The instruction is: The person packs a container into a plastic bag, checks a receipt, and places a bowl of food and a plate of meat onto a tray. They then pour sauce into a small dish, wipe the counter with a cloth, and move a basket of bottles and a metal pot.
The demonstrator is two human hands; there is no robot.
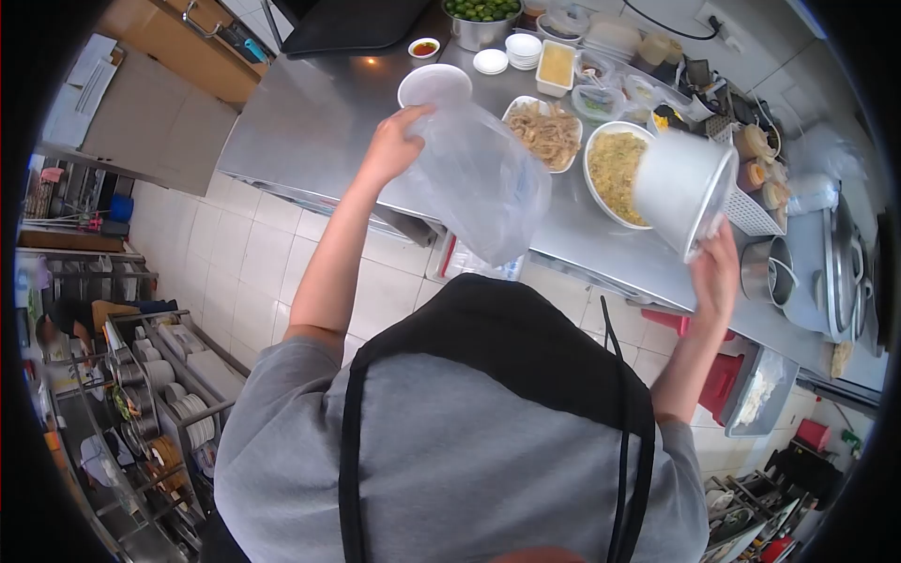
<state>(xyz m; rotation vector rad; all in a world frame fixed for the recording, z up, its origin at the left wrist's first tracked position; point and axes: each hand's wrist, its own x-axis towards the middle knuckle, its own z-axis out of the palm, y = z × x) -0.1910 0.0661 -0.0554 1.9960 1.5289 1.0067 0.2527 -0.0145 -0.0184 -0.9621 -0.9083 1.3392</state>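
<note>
My left hand [394,145] pinches the top edge of a clear plastic bag [483,183], which hangs loose over the counter's front edge. Behind that hand stands a white round container [435,83]. On the right, my right hand [716,267] grips the rim of a white tub [680,183], tilted on its side with its mouth toward me. The tub overlaps the right side of a white bowl [601,141] of yellowish food [617,169]. A white dish [574,161] of pale brown strips [542,134] sits between the bag and the bowl.
The steel counter [310,122] holds a pot of green fruit [481,33], a small sauce bowl [424,48], stacked white dishes [524,49], a plastic basket [754,214] and a metal pot [767,270]. A person [80,319] bends by dish racks at far left.
</note>
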